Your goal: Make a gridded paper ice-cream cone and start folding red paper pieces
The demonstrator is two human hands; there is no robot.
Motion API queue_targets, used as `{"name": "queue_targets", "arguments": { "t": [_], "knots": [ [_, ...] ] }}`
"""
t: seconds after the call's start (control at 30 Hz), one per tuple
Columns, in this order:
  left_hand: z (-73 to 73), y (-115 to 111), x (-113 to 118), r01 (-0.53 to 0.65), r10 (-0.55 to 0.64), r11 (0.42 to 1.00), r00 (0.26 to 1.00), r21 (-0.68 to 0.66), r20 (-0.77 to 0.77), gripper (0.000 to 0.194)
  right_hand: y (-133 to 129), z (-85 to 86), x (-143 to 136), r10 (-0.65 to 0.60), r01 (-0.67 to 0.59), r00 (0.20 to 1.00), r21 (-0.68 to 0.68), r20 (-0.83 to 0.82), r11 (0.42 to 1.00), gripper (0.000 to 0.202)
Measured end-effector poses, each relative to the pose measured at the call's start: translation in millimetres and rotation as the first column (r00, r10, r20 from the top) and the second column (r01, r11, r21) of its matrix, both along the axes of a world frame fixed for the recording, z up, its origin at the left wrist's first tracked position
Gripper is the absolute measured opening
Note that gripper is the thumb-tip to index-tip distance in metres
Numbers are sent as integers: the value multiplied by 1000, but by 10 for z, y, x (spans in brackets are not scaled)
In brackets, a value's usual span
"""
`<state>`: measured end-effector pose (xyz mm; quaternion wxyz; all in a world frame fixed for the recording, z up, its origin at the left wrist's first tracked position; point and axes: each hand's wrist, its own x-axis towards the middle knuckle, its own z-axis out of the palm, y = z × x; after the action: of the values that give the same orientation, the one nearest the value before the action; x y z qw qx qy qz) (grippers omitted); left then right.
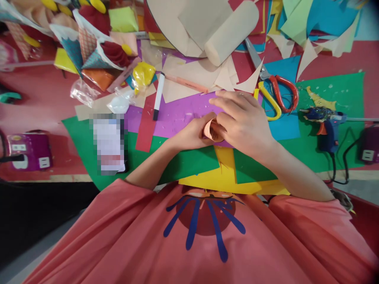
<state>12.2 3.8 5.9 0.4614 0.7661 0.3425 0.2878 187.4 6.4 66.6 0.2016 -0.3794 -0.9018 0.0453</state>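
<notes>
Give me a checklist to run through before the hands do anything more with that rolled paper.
1. Patterned paper roll steadied: ok, the left hand curls around it, the right hand at its rim.
2. Roll's edge stuck down: cannot tell, fingers hide much of it.
3. Glue gun nearby: ok, on green paper to the right.
4. Glue gun hot: cannot tell.
5. Scissors set down: ok, beyond the right hand.
6. Paper scraps tidied: not ok, scattered beyond the hands.

Rolled piece (209,129) probably matt paper; scissor handles (275,92) glossy plastic; scissor blades (254,55) smooth metal.
</notes>
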Motion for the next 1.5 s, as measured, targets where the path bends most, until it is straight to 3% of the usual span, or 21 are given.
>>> {"name": "queue_targets", "arguments": {
  "t": [0.1,0.17,0.5,0.7,0.8,0.97,1.2,1.5],
  "knots": [
    [-5,5,-16,-24,24,1000,1000,-16,-10,34,-20,-31,-40,-10,5,999,118,43,993,26],
    [-20,12,-28,-36,36,999,999,-14,-6,33,-39,-56,-62,-19,19,1000,116,-3,993,25],
    [-64,22,-25,-82,81,997,994,2,70,33,-101,-4,-11,5,-24,992,-150,-128,988,19],
    [-11,10,-23,-122,124,992,988,-17,92,25,-113,-2,61,-9,-82,973,-379,-232,922,25],
    [-19,11,-33,-98,98,995,992,-3,74,23,-130,-36,61,-12,-96,970,-429,-242,898,26],
    [-50,29,-47,-103,101,993,994,57,27,31,-151,-168,43,13,-104,968,-355,-249,929,26],
    [19,42,-42,-106,101,991,993,86,58,27,-164,-214,68,-29,-11,914,-97,-404,995,17],
    [-33,36,-40,-93,87,993,993,74,74,26,-171,-307,11,-124,65,906,-158,-405,985,17]
  ]
}}
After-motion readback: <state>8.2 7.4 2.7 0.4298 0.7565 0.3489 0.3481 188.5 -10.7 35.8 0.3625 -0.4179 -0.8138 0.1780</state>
